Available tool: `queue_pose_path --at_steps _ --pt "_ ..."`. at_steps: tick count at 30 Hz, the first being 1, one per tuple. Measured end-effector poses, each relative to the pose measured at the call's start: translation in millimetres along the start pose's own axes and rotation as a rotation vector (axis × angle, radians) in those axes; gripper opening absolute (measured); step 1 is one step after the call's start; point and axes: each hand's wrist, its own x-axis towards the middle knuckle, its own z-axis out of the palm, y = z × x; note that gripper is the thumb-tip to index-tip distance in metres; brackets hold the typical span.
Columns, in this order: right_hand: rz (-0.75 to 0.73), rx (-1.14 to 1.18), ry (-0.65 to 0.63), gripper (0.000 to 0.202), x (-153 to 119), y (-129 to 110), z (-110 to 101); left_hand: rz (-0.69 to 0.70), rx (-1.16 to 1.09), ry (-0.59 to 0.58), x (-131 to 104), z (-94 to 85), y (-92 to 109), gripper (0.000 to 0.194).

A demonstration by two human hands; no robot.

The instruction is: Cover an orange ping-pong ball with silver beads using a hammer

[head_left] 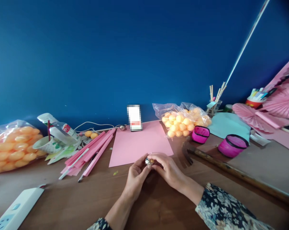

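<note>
Both hands pinch a silvery object between them.

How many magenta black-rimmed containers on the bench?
2. One sits just right of the bag of orange balls; the other is farther right and nearer the camera, by the pale turquoise sheet. Any behind the bag would be hidden.

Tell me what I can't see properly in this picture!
Silver thing, head view: partly hidden by fingers of the left hand and right hand.
Upright white thing, head view: blurred into blocks.
Power strip, head view: cut off by the bottom edge.
Left sleeve, head view: cut off by the bottom edge.
</note>
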Motion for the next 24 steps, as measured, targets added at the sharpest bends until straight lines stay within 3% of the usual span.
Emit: queue_pose_path --at_steps 7,15,20,24 --pt "-0.026 -0.013 0.019 0.033 -1 -2 2 0.020 0.066 0.037 -2 2.7 2 0.048" --pt "-0.041 -0.043 0.039 0.029 -2 -5 4 0.168 0.205 0.038 -4 5.4 5 0.041" --pt "-0.130 -0.227 -0.034 0.037 2 -10 -6 0.172 0.131 0.002 -4 5.2 3 0.043" --pt "-0.114 -0.265 -0.067 0.040 2 -12 -8 0.172 0.128 0.009 -5 3.8 2 0.040"
